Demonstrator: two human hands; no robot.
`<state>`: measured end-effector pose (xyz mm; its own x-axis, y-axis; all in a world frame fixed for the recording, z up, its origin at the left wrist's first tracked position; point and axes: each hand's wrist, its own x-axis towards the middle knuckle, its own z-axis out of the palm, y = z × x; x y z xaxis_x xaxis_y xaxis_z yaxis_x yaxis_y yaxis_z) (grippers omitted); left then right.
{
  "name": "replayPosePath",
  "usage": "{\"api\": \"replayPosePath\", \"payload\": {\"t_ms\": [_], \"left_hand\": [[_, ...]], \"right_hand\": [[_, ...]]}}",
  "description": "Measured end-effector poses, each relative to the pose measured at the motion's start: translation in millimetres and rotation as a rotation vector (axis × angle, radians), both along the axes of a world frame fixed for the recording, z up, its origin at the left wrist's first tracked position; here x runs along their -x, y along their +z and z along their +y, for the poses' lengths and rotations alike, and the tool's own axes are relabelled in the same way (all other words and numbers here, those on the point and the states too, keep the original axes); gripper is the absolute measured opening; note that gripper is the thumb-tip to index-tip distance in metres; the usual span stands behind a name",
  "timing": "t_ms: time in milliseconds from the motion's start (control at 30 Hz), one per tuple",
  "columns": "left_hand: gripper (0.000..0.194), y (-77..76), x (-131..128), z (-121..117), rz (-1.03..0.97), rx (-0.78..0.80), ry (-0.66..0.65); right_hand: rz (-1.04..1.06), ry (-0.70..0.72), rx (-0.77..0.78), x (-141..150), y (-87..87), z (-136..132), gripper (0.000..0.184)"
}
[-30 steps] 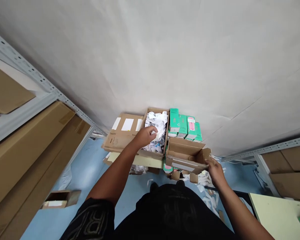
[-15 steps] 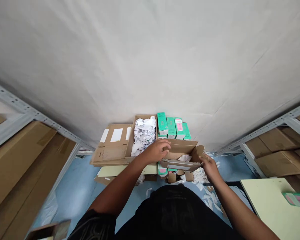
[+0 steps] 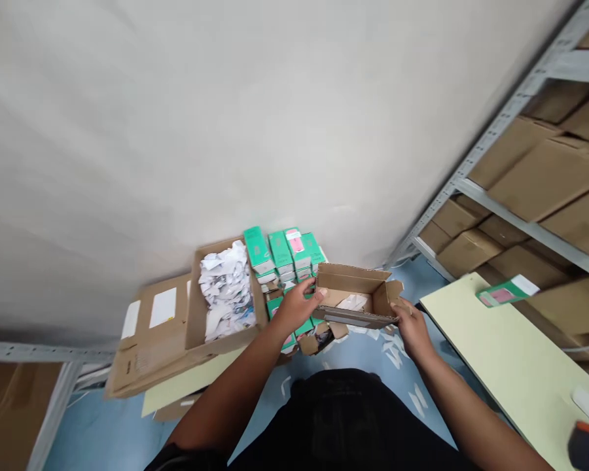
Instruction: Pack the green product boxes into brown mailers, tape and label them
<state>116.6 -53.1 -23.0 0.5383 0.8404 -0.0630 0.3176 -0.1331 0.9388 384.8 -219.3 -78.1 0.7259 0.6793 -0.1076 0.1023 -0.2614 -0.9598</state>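
Observation:
Between my two hands is an open brown cardboard box (image 3: 343, 281), held up in front of my body. My left hand (image 3: 294, 306) grips its left end, thumb over the edge. At the right end, by a raised flap, my right hand (image 3: 412, 327) is closed on the wall. A piece of crumpled white paper (image 3: 353, 302) lies on the bottom inside. To the left stands a larger carton (image 3: 194, 314) filled with crumpled paper scraps (image 3: 227, 288). Several green boxes (image 3: 281, 252) are stacked beside that carton, behind my left hand.
Flattened cardboard (image 3: 152, 353) lies on the left of a pale table (image 3: 191, 383). On the right, another pale table (image 3: 510, 353) bears a green-and-pink box (image 3: 505, 293). Metal shelving (image 3: 505, 212) with brown cartons rises behind it. Paper strips (image 3: 392, 350) litter the blue floor.
My left hand has gone from the paper scraps to the cardboard box's left end, and white paper now lies inside. The view has turned right, toward the other table, with the box still held.

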Motion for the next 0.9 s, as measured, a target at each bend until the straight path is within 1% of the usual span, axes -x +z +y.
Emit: {"api": "replayPosePath", "payload": {"t_ms": [100,233,333,433,533,600,700,800,900], "left_hand": [[0.049,0.5,-51.9,-18.0,0.059,-0.081,-0.008],[0.041,-7.5,-135.8,-45.3,0.085,-0.110,-0.047],[0.039,-16.6,-203.6,-68.3,0.056,-0.089,-0.097],[0.039,-27.7,-269.9,-91.2,0.037,-0.038,-0.158],[0.040,-40.1,-330.6,-111.6,0.039,0.034,-0.231],[0.042,-48.3,-366.4,-123.6,0.057,0.077,-0.272],[0.043,-59.5,-412.0,-139.2,0.085,0.120,-0.339],[0.043,-69.5,-450.0,-150.0,0.097,0.158,-0.431],[0.041,-80.4,-485.0,-154.9,0.100,0.195,-0.539]], "right_hand": [[0.073,-0.077,-0.021,-33.8,-2.7,-28.0,0.051],[0.101,-0.115,-0.025,-94.8,-9.8,-73.7,0.050],[0.108,-0.167,0.018,-149.4,-17.2,-114.9,0.052],[0.139,-0.200,0.003,-201.0,-26.1,-158.4,0.058],[0.129,-0.283,0.038,-239.0,-37.7,-199.2,0.060],[0.119,-0.365,0.098,-255.4,-47.2,-222.5,0.060],[0.139,-0.474,0.151,-269.9,-60.4,-249.9,0.063],[0.174,-0.569,0.171,-278.2,-67.6,-268.5,0.064],[0.201,-0.673,0.199,-285.6,-68.6,-279.7,0.064]]}}
